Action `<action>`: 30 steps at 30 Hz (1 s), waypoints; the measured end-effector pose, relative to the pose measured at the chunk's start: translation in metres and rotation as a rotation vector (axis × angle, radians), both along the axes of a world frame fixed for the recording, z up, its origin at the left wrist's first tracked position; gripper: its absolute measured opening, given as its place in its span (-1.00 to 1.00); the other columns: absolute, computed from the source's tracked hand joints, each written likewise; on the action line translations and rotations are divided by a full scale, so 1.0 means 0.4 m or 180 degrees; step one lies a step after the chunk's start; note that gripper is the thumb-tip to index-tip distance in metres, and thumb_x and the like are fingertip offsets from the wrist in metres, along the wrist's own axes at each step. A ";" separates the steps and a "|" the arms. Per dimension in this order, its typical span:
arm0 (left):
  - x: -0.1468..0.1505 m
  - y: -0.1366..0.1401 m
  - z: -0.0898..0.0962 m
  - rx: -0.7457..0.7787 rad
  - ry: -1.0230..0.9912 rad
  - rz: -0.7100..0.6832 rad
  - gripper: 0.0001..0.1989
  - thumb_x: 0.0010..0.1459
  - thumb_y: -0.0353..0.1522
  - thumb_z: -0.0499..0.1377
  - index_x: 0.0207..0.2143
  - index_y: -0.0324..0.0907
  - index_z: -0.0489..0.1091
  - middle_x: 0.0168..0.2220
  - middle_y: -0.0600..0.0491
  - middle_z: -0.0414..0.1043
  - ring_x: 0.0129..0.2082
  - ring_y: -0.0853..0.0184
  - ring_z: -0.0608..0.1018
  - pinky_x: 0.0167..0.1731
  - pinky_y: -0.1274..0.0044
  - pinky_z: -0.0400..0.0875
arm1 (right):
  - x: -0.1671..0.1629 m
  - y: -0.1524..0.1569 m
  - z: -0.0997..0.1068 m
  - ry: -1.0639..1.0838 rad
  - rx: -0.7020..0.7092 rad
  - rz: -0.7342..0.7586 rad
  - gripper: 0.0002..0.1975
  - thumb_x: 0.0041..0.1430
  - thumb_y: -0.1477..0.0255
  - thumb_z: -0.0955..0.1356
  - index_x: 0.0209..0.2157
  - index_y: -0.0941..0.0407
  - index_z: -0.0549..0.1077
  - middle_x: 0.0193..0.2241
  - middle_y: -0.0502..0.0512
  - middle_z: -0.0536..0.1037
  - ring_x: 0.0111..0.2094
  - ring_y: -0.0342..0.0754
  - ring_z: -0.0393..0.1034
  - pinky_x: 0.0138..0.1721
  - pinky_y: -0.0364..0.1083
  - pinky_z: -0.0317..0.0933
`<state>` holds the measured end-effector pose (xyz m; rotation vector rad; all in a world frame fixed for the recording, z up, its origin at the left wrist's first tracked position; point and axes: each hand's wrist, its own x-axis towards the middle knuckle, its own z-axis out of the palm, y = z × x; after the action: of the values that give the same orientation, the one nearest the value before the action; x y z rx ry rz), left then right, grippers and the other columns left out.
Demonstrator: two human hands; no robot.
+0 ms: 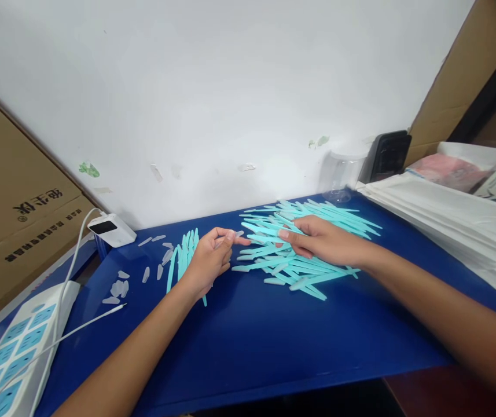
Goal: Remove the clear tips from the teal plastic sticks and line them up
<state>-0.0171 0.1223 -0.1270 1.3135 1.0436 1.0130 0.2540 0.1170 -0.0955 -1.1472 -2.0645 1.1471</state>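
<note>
A heap of slim turquoise plastic sticks (296, 265) lies on the glossy blue surface (248, 341). Left of it, the left hand (210, 260) pinches a translucent plastic sliver (239, 233). Right hand (319, 236): over heap, grip indeterminable.

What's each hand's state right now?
Left hand: closed, pinching a small clear piece.
Right hand: closed, holding at least one teal stick.
</note>
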 end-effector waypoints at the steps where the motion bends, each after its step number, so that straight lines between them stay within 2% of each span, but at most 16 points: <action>1: 0.001 0.001 -0.002 0.0043 0.0008 0.0032 -0.61 0.25 -0.04 0.29 -0.23 -0.17 0.34 -0.22 -0.03 0.61 -0.67 0.61 -0.02 -0.71 0.67 -0.12 | 0.000 -0.001 0.003 0.0041 -0.0089 -0.0021 -0.36 0.34 -0.08 0.29 -0.65 0.07 0.25 -0.69 -0.11 0.19 -0.64 -0.18 0.02 -0.40 -0.08 0.16; 4: 0.004 0.004 -0.004 0.0190 -0.0015 0.0154 -0.62 0.24 -0.05 0.30 -0.21 -0.16 0.34 -0.26 0.00 0.60 -0.68 0.62 0.01 -0.71 0.68 -0.10 | 0.001 -0.003 0.008 0.0141 -0.0466 -0.0109 -0.36 0.33 -0.03 0.33 -0.69 0.06 0.19 -0.74 -0.15 0.12 -0.67 -0.21 -0.10 -0.44 -0.08 0.09; 8: 0.003 0.007 -0.001 0.0303 -0.0056 0.0272 -0.60 0.17 -0.07 0.36 -0.16 -0.16 0.40 -0.17 -0.04 0.61 -0.69 0.65 0.01 -0.71 0.69 -0.07 | 0.008 0.001 0.008 0.0488 -0.0892 -0.0162 -0.44 0.30 0.07 0.40 -0.66 0.07 0.23 -0.74 -0.16 0.10 -0.66 -0.22 -0.14 -0.51 -0.09 -0.05; 11: 0.000 0.007 0.001 0.0305 -0.0058 0.0271 -0.59 0.14 -0.08 0.38 -0.15 -0.17 0.43 -0.14 -0.07 0.61 -0.69 0.67 0.00 -0.71 0.68 -0.06 | 0.014 0.006 0.005 0.0632 -0.1007 -0.0100 -0.53 0.29 0.13 0.41 -0.59 0.11 0.38 -0.74 -0.17 0.09 -0.65 -0.22 -0.16 -0.54 -0.09 -0.14; 13: 0.000 0.006 0.000 0.0309 -0.0018 0.0232 -0.60 0.14 -0.08 0.38 -0.15 -0.17 0.44 -0.13 -0.07 0.60 -0.69 0.67 0.01 -0.71 0.68 -0.06 | 0.017 0.007 0.003 0.0636 -0.1071 -0.0048 -0.62 0.30 0.15 0.41 -0.47 0.14 0.49 -0.73 -0.18 0.10 -0.65 -0.21 -0.18 -0.55 -0.09 -0.20; 16: 0.002 0.002 0.001 0.0335 0.0079 0.0129 -0.62 0.15 -0.11 0.39 -0.16 -0.18 0.47 -0.14 -0.05 0.59 -0.67 0.66 0.02 -0.70 0.68 -0.05 | 0.017 0.005 0.004 0.0595 -0.1081 0.0003 -0.63 0.31 0.15 0.40 -0.43 0.14 0.51 -0.72 -0.19 0.10 -0.64 -0.21 -0.18 -0.54 -0.09 -0.19; 21: 0.002 -0.001 0.006 0.0287 0.0113 0.0139 -0.58 0.13 -0.10 0.39 -0.09 -0.17 0.47 -0.12 -0.09 0.61 -0.67 0.64 0.03 -0.71 0.67 -0.05 | 0.011 0.000 0.015 0.0400 -0.0845 -0.0181 -0.50 0.28 0.10 0.40 -0.62 0.08 0.29 -0.71 -0.16 0.08 -0.64 -0.21 -0.18 -0.55 -0.08 -0.17; 26: -0.002 0.002 0.008 0.0235 0.0137 0.0086 -0.60 0.16 -0.09 0.37 -0.12 -0.18 0.48 -0.09 -0.11 0.61 -0.66 0.64 0.01 -0.70 0.66 -0.07 | 0.020 0.009 0.013 -0.0038 -0.0203 -0.0438 -0.60 0.23 0.09 0.42 -0.50 0.11 0.47 -0.65 -0.12 0.13 -0.62 -0.18 -0.06 -0.56 -0.09 -0.16; 28: -0.003 0.001 0.008 0.0220 0.0133 0.0056 -0.60 0.17 -0.08 0.36 -0.12 -0.18 0.49 -0.09 -0.10 0.60 -0.66 0.64 0.00 -0.70 0.65 -0.09 | 0.024 0.014 0.007 -0.0155 0.0091 -0.0428 -0.59 0.24 0.09 0.40 -0.54 0.10 0.46 -0.65 -0.13 0.08 -0.62 -0.18 -0.07 -0.56 -0.09 -0.17; 30: -0.003 0.000 0.009 0.0178 0.0141 0.0032 -0.61 0.19 -0.07 0.34 -0.12 -0.19 0.50 -0.11 -0.09 0.59 -0.67 0.65 -0.01 -0.70 0.64 -0.12 | 0.026 0.018 0.000 -0.0171 0.0378 -0.0377 -0.54 0.25 0.11 0.40 -0.61 0.09 0.35 -0.64 -0.14 -0.01 -0.61 -0.19 -0.12 -0.55 -0.09 -0.19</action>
<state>-0.0183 0.1223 -0.1234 1.3830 1.0628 1.0312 0.2642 0.1240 -0.0956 -1.2365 -2.0452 0.9348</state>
